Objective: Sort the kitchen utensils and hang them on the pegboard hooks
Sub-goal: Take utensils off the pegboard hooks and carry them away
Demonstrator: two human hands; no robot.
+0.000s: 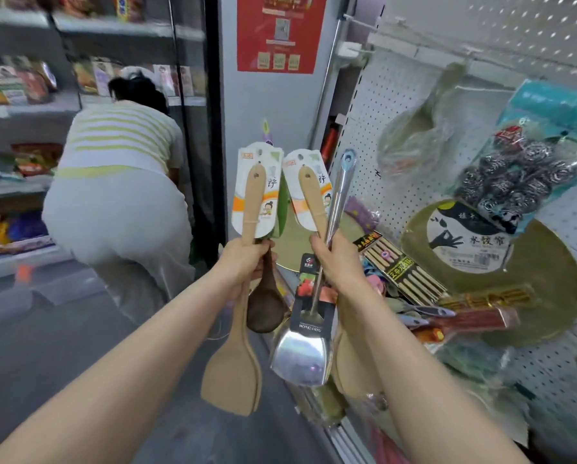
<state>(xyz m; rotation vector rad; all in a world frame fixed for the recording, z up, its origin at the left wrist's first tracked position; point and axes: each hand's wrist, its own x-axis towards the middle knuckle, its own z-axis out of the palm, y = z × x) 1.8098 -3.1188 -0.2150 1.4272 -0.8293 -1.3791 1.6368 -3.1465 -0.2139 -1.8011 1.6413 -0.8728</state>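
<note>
My left hand (247,262) grips the handles of wooden spatulas (233,373) with a white label card and a dark brown ladle (263,309). My right hand (337,259) grips a steel spatula (302,358) with a black label, together with another carded wooden spatula (314,202); its blade is mostly hidden behind my forearm. Both bundles are held upright, blades down, in front of the white pegboard (481,35) on the right. Bare hooks (357,20) stick out near the board's top left.
On the pegboard hang a bagged scoop (424,128), steel scourers in a bag (528,169) and round bamboo mats (501,262). Chopstick packs (401,269) and small utensils lie on the shelf below. A person in a striped top (120,182) bends at the left shelves.
</note>
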